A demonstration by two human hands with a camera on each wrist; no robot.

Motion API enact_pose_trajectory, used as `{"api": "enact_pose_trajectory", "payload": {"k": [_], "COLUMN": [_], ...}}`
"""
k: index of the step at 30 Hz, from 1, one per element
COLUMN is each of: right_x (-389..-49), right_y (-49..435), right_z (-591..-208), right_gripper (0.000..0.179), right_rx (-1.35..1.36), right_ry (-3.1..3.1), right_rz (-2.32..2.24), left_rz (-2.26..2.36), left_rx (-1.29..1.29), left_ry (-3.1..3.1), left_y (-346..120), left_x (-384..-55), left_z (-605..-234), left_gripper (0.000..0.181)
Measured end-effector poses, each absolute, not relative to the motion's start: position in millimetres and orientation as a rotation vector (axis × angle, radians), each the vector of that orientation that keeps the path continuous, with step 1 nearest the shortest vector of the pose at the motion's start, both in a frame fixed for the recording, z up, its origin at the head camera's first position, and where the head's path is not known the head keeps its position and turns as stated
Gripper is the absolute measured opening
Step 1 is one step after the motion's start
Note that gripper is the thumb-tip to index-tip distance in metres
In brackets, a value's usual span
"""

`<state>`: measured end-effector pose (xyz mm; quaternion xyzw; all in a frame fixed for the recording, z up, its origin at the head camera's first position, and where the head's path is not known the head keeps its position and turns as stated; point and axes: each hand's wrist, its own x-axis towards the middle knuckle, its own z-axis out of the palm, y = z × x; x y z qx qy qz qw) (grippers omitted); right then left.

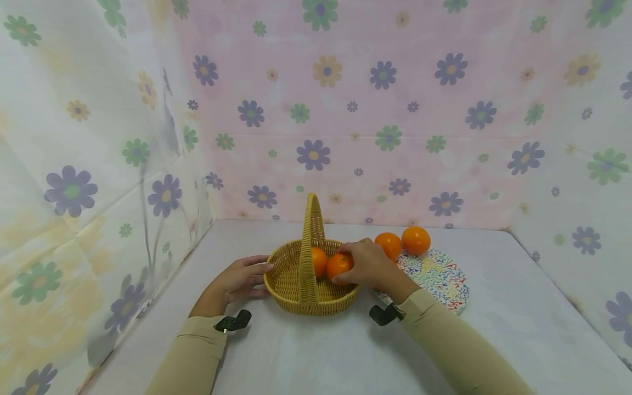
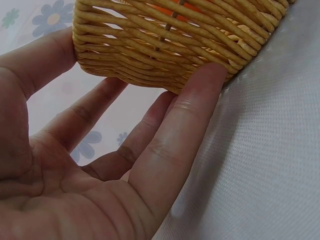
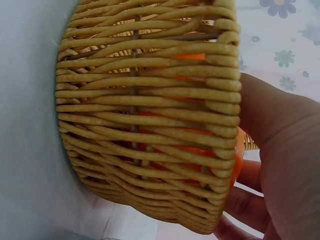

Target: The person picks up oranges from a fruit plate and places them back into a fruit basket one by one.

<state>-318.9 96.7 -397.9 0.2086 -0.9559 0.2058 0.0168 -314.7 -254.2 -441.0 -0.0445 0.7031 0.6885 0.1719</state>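
A woven wicker basket [image 1: 310,307] with a tall arched handle stands on the table in the head view. Two oranges lie in its right half; one orange [image 1: 318,261] is beside the handle, partly hidden by it. My right hand [image 1: 370,266] reaches over the right rim and grips the other orange [image 1: 339,266] between thumb and fingers, inside the basket. In the right wrist view, the basket wall [image 3: 150,110] hides most of that orange. At the basket's left end, my left hand [image 1: 242,280] touches the outer wall with fairly straight, spread fingers [image 2: 175,135].
Right of the basket, a round mat [image 1: 439,277] with a multicoloured squiggle pattern lies on the white tabletop [image 1: 306,356]. An orange [image 1: 416,241] and a second orange [image 1: 389,245] sit at its back edge. Flower-printed cloth walls [image 1: 355,192] enclose the table's back and sides.
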Motion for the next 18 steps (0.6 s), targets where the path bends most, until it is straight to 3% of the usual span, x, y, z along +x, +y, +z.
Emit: {"api": "enact_pose_trajectory", "payload": {"k": [18], "right_x": [-325], "right_y": [106], "right_z": [-393], "right_gripper": [0.075], "right_rx": [0.7], "right_ry": [-2.943], "right_rz": [0.736], "left_rz": [1.933], "left_rx": [-0.14], "left_ry": [2.009], "left_y": [-255], "left_x": [-318], "left_z": [-443], "left_gripper": [0.07]}}
